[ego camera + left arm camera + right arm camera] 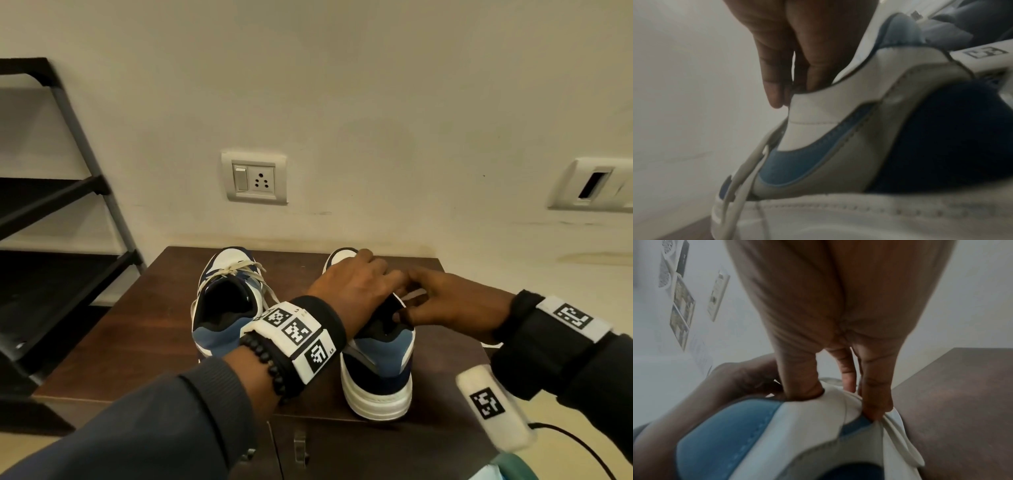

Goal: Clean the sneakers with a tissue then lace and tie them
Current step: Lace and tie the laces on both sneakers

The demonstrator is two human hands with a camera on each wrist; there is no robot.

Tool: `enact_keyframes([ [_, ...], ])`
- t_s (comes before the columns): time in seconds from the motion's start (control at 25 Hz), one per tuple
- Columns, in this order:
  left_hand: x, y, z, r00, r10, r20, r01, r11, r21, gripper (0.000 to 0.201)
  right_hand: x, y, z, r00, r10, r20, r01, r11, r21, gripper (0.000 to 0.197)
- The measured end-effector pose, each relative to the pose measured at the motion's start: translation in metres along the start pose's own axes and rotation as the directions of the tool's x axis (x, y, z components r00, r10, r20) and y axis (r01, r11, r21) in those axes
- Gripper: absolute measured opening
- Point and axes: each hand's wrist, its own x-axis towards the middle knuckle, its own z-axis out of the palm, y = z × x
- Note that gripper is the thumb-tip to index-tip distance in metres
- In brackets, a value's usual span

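Two white, blue and navy sneakers stand heel-toward-me on a dark wooden cabinet top [137, 342]. The left sneaker [222, 308] is laced, its cream lace [236, 269] knotted near the toe. Both hands meet over the right sneaker [376, 373]. My left hand [383, 274] curves over its front, fingertips [777, 97] at the top edge of the white eyelet flap [818, 116]. My right hand [411, 294] pinches the opposite flap [838, 404], thumb [803, 386] inside the collar. A loose white lace [902, 433] hangs down that side; another stretch of lace [740, 181] hangs on the left side.
A black shelf rack [51, 212] stands left of the cabinet. The wall behind carries a switch socket [255, 178] and a second plate [592, 185]. A black cable [582, 452] runs past the front right corner. A metal latch [299, 445] sits on the cabinet front.
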Motion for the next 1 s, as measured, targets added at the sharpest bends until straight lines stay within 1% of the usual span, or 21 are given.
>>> enact_keyframes([
  [0.04,-0.001,-0.002,-0.001,0.996,-0.087,0.010,0.087,0.995,-0.048,0.029,0.002,0.003,0.003,0.999,0.012,-0.032,-0.013,0.999,-0.036,0.039],
  [0.12,-0.005,-0.003,-0.002,0.960,-0.275,-0.047,0.260,0.942,-0.212,0.018,0.002,0.004,0.009,0.998,0.031,-0.046,-0.037,0.992,-0.124,0.032],
  [0.16,-0.007,-0.004,-0.002,0.927,-0.368,-0.069,0.335,0.898,-0.284,0.012,0.002,0.003,0.011,0.999,0.022,-0.025,-0.026,0.987,-0.160,0.031],
  [0.2,-0.008,-0.005,-0.003,0.881,-0.467,-0.070,0.417,0.839,-0.350,0.012,0.003,0.003,0.012,1.000,0.000,-0.006,-0.001,0.981,-0.192,0.030],
  [0.24,-0.007,-0.009,-0.004,0.829,-0.558,-0.028,0.498,0.761,-0.417,0.015,0.002,0.001,0.013,1.000,-0.022,0.008,0.023,0.973,-0.228,0.028],
  [0.28,-0.004,-0.015,-0.004,0.782,-0.622,0.044,0.564,0.676,-0.475,0.018,0.003,0.001,0.014,0.999,-0.048,0.010,0.049,0.961,-0.272,0.026],
  [0.32,-0.002,-0.023,-0.003,0.747,-0.652,0.130,0.612,0.598,-0.517,0.021,0.002,-0.001,0.017,0.998,-0.062,0.005,0.060,0.947,-0.315,0.023],
  [0.36,0.002,-0.029,-0.004,0.730,-0.649,0.213,0.641,0.545,-0.540,0.023,0.001,-0.002,0.019,0.997,-0.079,-0.014,0.069,0.933,-0.352,0.021],
  [0.4,0.004,-0.032,-0.006,0.730,-0.622,0.284,0.658,0.527,-0.537,0.023,-0.001,-0.004,0.022,0.996,-0.081,-0.035,0.062,0.926,-0.371,0.020],
  [0.44,0.006,-0.033,-0.009,0.744,-0.587,0.317,0.656,0.553,-0.514,0.022,-0.001,-0.006,0.022,0.995,-0.082,-0.055,0.056,0.926,-0.375,0.021],
  [0.48,0.006,-0.030,-0.010,0.759,-0.570,0.315,0.645,0.592,-0.484,0.021,-0.001,-0.007,0.022,0.995,-0.073,-0.067,0.044,0.928,-0.370,0.024],
  [0.52,0.005,-0.025,-0.013,0.774,-0.572,0.273,0.626,0.625,-0.466,0.021,-0.001,-0.009,0.021,0.994,-0.079,-0.081,0.044,0.930,-0.365,0.030],
  [0.64,-0.002,-0.011,-0.016,0.809,-0.568,0.154,0.565,0.678,-0.469,0.024,-0.001,-0.019,0.019,0.985,-0.120,-0.121,0.060,0.908,-0.414,0.056],
  [0.68,-0.004,-0.007,-0.018,0.821,-0.555,0.134,0.549,0.702,-0.454,0.022,-0.001,-0.021,0.020,0.982,-0.139,-0.129,0.067,0.890,-0.450,0.060],
  [0.72,-0.008,-0.005,-0.021,0.831,-0.542,0.121,0.535,0.721,-0.441,0.020,0.000,-0.022,0.021,0.979,-0.151,-0.134,0.068,0.871,-0.487,0.058],
  [0.8,-0.020,-0.007,-0.031,0.842,-0.534,0.072,0.512,0.750,-0.418,0.020,0.000,-0.026,0.019,0.973,-0.172,-0.155,0.064,0.842,-0.536,0.047],
  [0.88,-0.041,-0.014,-0.043,0.836,-0.549,0.023,0.513,0.765,-0.389,0.019,-0.008,-0.034,0.014,0.942,-0.242,-0.233,0.081,0.837,-0.542,0.029],
  [0.92,-0.055,-0.020,-0.050,0.825,-0.565,0.023,0.532,0.761,-0.372,0.019,-0.014,-0.040,0.011,0.919,-0.283,-0.273,0.101,0.841,-0.532,0.023],
  [0.96,-0.070,-0.026,-0.055,0.811,-0.584,0.031,0.556,0.755,-0.347,0.021,-0.023,-0.049,0.010,0.908,-0.310,-0.282,0.124,0.842,-0.525,0.023],
  [1.0,-0.084,-0.031,-0.060,0.801,-0.598,0.046,0.581,0.755,-0.306,0.023,-0.031,-0.060,0.011,0.914,-0.319,-0.250,0.147,0.837,-0.527,0.029],
])
